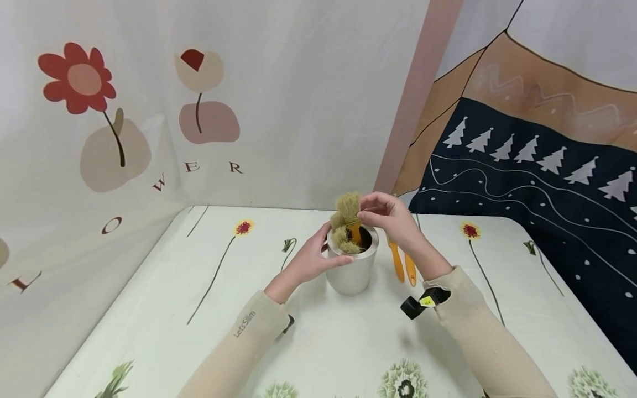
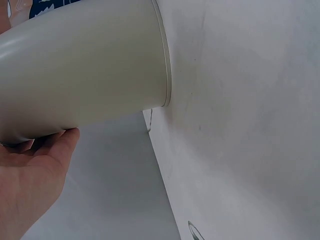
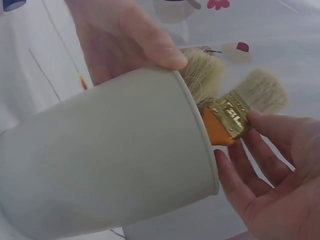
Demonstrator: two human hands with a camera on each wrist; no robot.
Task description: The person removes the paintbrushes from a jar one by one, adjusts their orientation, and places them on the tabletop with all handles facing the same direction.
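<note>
the white pot (image 1: 350,275) is gripped at nine o'clock by the left hand (image 1: 314,257); the brush (image 1: 352,220), pinched by the right hand (image 1: 390,218), is best moved straight.

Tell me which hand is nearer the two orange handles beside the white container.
Right. The right hand holds a flat paintbrush at the white container, near the orange handles; the left hand is on the container's opposite side.

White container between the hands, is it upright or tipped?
Upright: in the head view, the white container stands on the table, its open rim facing up, bristles poking out.
</note>
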